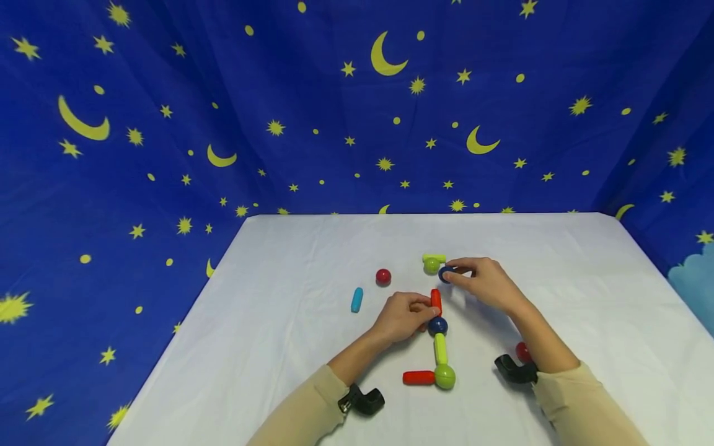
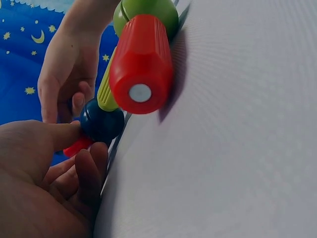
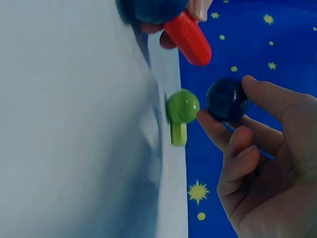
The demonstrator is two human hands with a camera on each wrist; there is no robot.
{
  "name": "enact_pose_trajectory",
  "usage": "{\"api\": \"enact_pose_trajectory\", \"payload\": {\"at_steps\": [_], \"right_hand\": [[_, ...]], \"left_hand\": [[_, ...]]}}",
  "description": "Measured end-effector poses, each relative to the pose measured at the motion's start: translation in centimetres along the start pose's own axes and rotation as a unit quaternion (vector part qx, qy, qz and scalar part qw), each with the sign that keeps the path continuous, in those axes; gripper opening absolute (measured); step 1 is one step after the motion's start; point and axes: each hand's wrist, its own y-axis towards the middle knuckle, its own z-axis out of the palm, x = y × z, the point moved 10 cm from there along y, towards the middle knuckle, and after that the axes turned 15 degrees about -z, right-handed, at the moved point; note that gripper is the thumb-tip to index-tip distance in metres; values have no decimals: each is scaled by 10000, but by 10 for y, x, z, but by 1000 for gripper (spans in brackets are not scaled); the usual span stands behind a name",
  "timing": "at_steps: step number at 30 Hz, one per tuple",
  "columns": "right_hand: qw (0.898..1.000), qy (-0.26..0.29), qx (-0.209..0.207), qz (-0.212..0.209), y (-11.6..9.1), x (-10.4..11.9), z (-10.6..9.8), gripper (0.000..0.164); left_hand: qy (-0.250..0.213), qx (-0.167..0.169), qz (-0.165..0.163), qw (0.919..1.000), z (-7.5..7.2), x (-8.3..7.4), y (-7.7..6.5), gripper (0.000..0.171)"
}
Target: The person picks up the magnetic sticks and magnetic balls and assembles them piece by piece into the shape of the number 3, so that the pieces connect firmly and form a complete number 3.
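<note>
My left hand (image 1: 403,317) pinches a red rod (image 1: 436,300) between thumb and fingers, close to where it meets a dark blue ball (image 1: 437,326). From that ball a yellow-green rod (image 1: 440,349) runs to a green ball (image 1: 445,376), and a second red rod (image 1: 418,377) extends left from there. This second rod shows a round metal disc (image 2: 140,92) in its end in the left wrist view. Between the thumb and fingertips of my right hand (image 1: 484,282) is another dark blue ball (image 3: 227,99), held beyond the free end of the first red rod.
Behind the chain lie a loose green ball (image 1: 432,266) and a yellow-green rod (image 1: 434,257). A red ball (image 1: 383,277) and a light blue rod (image 1: 357,300) lie to the left on the white table (image 1: 301,260). Another red ball (image 1: 523,352) is partly hidden by the right forearm.
</note>
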Motion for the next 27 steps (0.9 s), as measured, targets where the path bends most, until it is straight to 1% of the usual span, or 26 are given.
{"api": "enact_pose_trajectory", "payload": {"at_steps": [5, 12, 15, 22, 27], "right_hand": [[10000, 51, -39, -63, 2, 4, 7, 48], [9996, 119, 163, -195, 5, 6, 23, 46], [9995, 123, 202, -197, 6, 6, 27, 48], [9976, 366, 538, -236, 5, 7, 36, 55], [9970, 526, 539, -178, 5, 5, 39, 54]], "left_hand": [[11, 33, 74, 10000, 2, -2, -2, 31], [97, -53, 156, 9998, 1, -4, -2, 30], [68, -43, 156, 9998, 0, -4, -2, 29], [57, -59, 231, 9997, -1, -4, -1, 23], [79, -73, 216, 9997, -2, -4, -1, 24]]}}
